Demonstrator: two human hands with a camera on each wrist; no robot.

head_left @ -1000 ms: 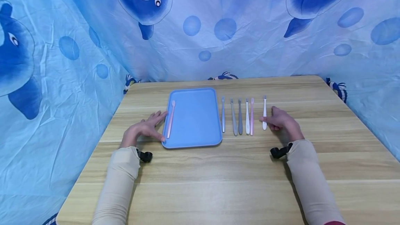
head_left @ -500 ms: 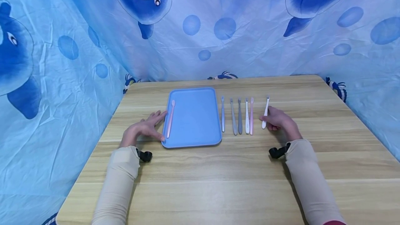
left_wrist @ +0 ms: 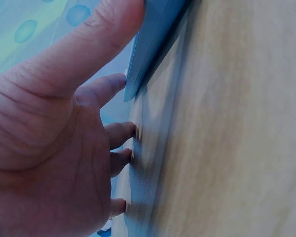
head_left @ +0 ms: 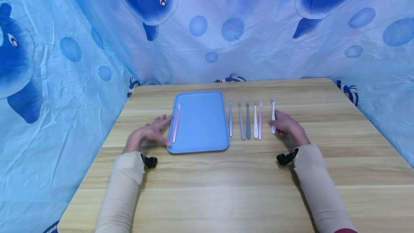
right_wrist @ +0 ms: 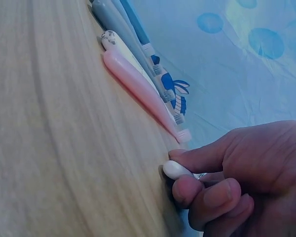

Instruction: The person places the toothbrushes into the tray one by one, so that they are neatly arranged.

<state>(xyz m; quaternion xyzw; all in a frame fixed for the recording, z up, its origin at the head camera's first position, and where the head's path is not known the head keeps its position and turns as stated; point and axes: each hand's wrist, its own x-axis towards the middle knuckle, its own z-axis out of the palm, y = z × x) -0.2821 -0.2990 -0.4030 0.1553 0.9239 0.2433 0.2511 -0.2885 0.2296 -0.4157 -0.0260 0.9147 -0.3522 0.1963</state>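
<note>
My right hand [head_left: 288,125] pinches a white toothbrush [head_left: 273,107] between thumb and fingers, its bristle end pointing to the far side of the table. In the right wrist view the rounded white handle end [right_wrist: 175,170] shows between thumb and curled fingers, close over the wood. My left hand [head_left: 152,132] lies with spread fingers at the left side of a blue tray [head_left: 202,123], thumb and index finger at its rim. The left wrist view shows the other fingertips [left_wrist: 119,207] on the table. One pink toothbrush [head_left: 176,127] lies inside the tray along its left side.
Right of the tray lies a row of toothbrushes: blue [head_left: 231,125], grey [head_left: 242,127], darker grey [head_left: 248,127], white [head_left: 256,128] and pink [head_left: 260,128]. They stand between the tray and my right hand. A blue dolphin-print cloth [head_left: 213,71] hangs behind the wooden table [head_left: 207,190].
My right hand has closed on the white toothbrush. The brush leaned to the right, then straightened and shifted slightly left, nearer the row. My left hand and the tray have stayed put.
</note>
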